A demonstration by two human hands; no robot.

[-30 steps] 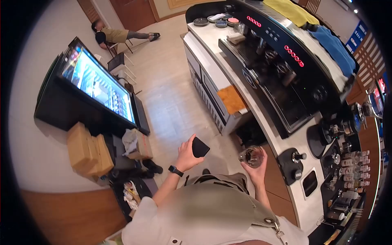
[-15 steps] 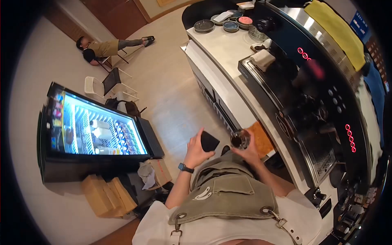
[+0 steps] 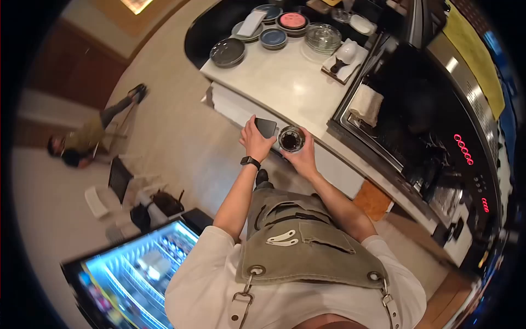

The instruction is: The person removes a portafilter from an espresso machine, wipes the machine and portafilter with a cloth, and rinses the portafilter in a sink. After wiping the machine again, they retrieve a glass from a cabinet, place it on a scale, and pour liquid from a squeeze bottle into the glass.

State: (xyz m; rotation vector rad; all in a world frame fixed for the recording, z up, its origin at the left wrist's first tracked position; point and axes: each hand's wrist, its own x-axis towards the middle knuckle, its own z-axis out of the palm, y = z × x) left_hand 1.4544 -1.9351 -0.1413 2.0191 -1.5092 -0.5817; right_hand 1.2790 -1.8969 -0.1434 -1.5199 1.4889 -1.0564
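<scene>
My left hand [image 3: 256, 140] is closed on a flat, dark square object [image 3: 266, 128], perhaps a coaster. Just to its right, my right hand [image 3: 301, 155] grips a clear glass [image 3: 291, 139] with dark liquid inside. Both are held near the front edge of the white counter [image 3: 274, 88], the glass upright as seen from above. A small gap separates the dark object from the glass.
Stacked plates [image 3: 228, 52] and glass dishes [image 3: 322, 38] stand on the counter's far part. A folded cloth [image 3: 366, 104] lies on the coffee machine [image 3: 405, 109] at right. A lit fridge [image 3: 148, 268] is lower left; a seated person [image 3: 85, 137] is far left.
The view has turned and moved toward the counter, whose plates now look larger. Both hands, still holding the dark object and the glass, are closer together and beside the counter edge.
</scene>
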